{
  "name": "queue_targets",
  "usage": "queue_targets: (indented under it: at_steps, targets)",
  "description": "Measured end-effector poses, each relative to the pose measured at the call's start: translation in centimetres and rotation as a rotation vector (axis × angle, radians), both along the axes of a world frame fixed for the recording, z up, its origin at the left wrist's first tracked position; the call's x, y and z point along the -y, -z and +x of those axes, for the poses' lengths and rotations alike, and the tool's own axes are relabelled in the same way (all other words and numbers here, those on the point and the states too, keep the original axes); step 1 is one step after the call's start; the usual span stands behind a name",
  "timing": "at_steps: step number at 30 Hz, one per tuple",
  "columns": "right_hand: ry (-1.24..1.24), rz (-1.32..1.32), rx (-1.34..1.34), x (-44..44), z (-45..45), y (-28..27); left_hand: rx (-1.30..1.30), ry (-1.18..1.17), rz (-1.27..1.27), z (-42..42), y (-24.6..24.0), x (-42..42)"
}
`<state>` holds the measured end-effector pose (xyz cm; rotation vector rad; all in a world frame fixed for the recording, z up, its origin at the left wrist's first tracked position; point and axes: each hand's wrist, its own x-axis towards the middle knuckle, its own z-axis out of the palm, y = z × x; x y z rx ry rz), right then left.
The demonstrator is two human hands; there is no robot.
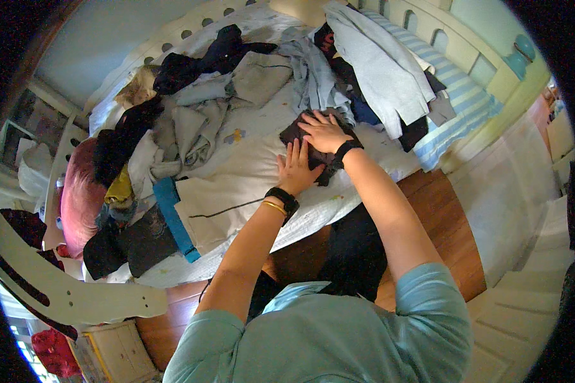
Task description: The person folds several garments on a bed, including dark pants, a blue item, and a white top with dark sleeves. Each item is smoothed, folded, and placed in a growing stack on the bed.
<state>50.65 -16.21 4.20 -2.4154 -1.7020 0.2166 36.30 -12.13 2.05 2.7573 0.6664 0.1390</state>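
Note:
A small dark brown garment (292, 133) lies on the bed near its front edge, under both of my hands. My left hand (297, 168) rests palm down on its lower left part, fingers spread. Just above and to the right, my right hand (327, 134) presses flat on the cloth, also with spread fingers. Neither hand grips the fabric. Left of my left hand, a light beige garment (220, 191) with a dark line lies flat beside a folded teal cloth (175, 220). Light grey trousers (378, 67) are spread beyond my right hand.
Grey garments (196, 124) and black clothing (182, 72) cover the bed's left and far parts. A pink pillow (81, 196) sits at the left, a blue-and-white striped pillow (465, 110) at the right. Cream bed rails (465, 48) border the bed. White drawers (512, 316) stand at the lower right.

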Motion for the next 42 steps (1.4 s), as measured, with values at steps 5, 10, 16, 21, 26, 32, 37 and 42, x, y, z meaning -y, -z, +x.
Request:
queue_targets:
  at_steps: [5, 10, 16, 21, 26, 32, 37, 42]
  targets:
    - [0.008, 0.131, 0.001, 0.3, 0.8, -0.3, 0.063, -0.017, 0.044, -1.1, 0.6, 0.3]
    - [0.394, 0.585, -0.007, 5.1, 1.3, -1.4, 0.062, 0.006, -0.027, -6.7, -1.5, 2.0]
    - [0.611, 0.173, -0.566, 6.3, 3.1, -0.1, -0.072, -0.213, 0.220, -17.7, -3.1, -0.6]
    - [0.488, 0.166, -0.530, 4.5, 2.6, 0.5, -0.031, -0.362, 0.381, -23.3, -3.8, -2.4]
    - [0.540, 0.307, -0.700, 4.6, 1.8, -0.6, 0.153, -0.312, 0.302, -27.2, -4.9, -3.5]
    - [0.401, 0.596, 0.211, 3.6, -3.6, -3.4, 0.097, -0.236, 0.365, -29.5, -5.4, -4.3]
    - [-0.227, 0.566, -0.433, -0.8, -16.8, -3.2, 0.253, -0.253, 0.364, -29.0, -7.0, -5.2]
    - [-0.428, 0.415, -0.409, -5.0, -24.4, -2.4, 0.517, -0.324, 0.394, -27.1, -9.1, -5.2]
